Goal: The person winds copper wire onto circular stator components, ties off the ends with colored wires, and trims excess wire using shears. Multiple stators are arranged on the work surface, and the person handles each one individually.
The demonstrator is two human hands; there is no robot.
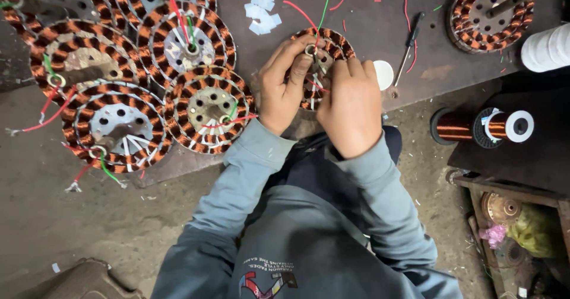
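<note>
A view from above looks down on a person in a grey-blue sweatshirt seated at a dark, worn tabletop (380, 32). Both hands meet over one round stator (325, 47) wound with copper wire coils, which lies flat on the tabletop just in front of the person, near the table's edge.

The left hand (284, 85) rests on the stator's left side, its fingers (295, 54) curled and pinched around a small metal ring at the stator's centre. The right hand (351, 106) covers the stator's right and lower part, fingers bent down and closed onto the windings; exactly what they grip is hidden beneath the hand. A red wire (300, 11) and a green wire (325, 2) rise from the stator's centre towards the far side of the tabletop.

To the left, a cluster of similar wound stators (127, 67) lies overlapping, with red and green leads trailing from them. Small white paper slips (261, 8) lie scattered near the far edge. Just right of the hands sits a white round lid (384, 73), and beyond it a screwdriver (409, 47). Another wound stator (491, 11) sits at the far right corner. On a lower surface to the right lies a spool of copper wire (481, 126).
</note>
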